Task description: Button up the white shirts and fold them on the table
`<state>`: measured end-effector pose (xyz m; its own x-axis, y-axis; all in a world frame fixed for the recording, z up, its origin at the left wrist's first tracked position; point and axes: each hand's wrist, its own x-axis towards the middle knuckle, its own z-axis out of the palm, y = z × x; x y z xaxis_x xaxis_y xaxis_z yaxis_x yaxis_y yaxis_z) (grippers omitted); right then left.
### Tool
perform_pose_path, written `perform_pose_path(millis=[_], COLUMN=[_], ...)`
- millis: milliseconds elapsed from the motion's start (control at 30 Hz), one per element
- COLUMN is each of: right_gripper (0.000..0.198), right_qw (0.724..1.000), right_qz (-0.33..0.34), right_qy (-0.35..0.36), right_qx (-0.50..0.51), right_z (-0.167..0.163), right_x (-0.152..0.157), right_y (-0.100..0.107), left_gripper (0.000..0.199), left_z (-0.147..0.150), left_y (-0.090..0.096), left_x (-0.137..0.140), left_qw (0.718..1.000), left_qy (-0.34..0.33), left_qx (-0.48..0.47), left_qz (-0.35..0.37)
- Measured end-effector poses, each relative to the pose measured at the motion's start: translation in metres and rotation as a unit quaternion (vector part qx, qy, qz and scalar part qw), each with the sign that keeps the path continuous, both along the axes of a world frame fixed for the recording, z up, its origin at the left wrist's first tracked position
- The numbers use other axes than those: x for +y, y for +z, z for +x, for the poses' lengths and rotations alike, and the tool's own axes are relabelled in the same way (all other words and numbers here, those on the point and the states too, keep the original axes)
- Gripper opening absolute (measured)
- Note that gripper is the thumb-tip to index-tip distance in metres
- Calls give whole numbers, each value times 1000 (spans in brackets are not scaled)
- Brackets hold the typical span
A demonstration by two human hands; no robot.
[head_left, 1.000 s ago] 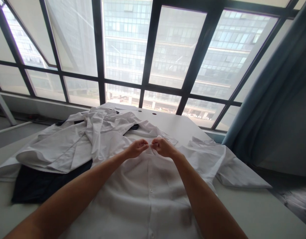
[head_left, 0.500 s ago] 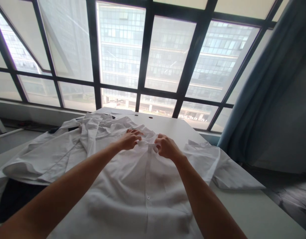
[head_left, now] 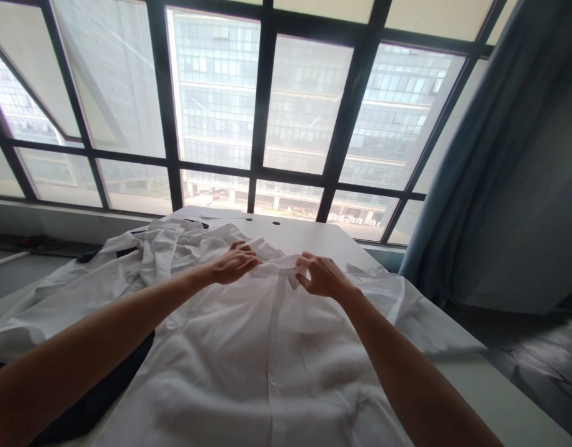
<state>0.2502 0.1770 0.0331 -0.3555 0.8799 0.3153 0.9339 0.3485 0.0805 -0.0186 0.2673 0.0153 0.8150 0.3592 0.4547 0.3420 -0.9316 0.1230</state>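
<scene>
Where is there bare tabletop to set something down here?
Bare table shows at the far end, between the white shirt and the window, and near right, between the right forearm and the table's edge. The left is crowded with heaped white garments.

Daylight through a window wall [head_left: 309, 105]

Dark frames [head_left: 259, 99] divide panes [head_left: 407, 118], one tilted open at left; a pale building [head_left: 216, 93] stands outside. A blue-grey curtain [head_left: 472, 161] hangs at right, near dark floor [head_left: 546, 360]. The white surface [head_left: 309, 234] reaches toward the panes.
</scene>
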Motion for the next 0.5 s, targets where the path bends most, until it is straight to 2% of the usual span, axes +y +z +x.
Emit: perform_pose_path(millis=[67, 200, 367, 433, 500], right_gripper=[20, 17, 22, 34, 56], right_qw=[1000, 999, 1000, 1000, 999], right_qz=[-6, -13, 6, 0, -11], right_qy=[9, 35, 28, 14, -7], right_qx=[-10, -26, -7, 11, 31], right_z=[4, 7, 10, 7, -1], right_x=[-2, 0, 5, 6, 5], right_y=[1, 2, 5, 7, 10], left_gripper=[41, 24, 27, 30, 33], left_z=[-2, -1, 3, 8, 15], left_y=[-2, -5, 0, 4, 5], left_x=[1, 5, 10, 10, 6], left_qw=[1000, 998, 994, 992, 991], left_qy=[21, 43, 97, 112, 122], left_qx=[-15, -1, 14, 7, 9], left_qz=[-11, 34, 52, 51, 60])
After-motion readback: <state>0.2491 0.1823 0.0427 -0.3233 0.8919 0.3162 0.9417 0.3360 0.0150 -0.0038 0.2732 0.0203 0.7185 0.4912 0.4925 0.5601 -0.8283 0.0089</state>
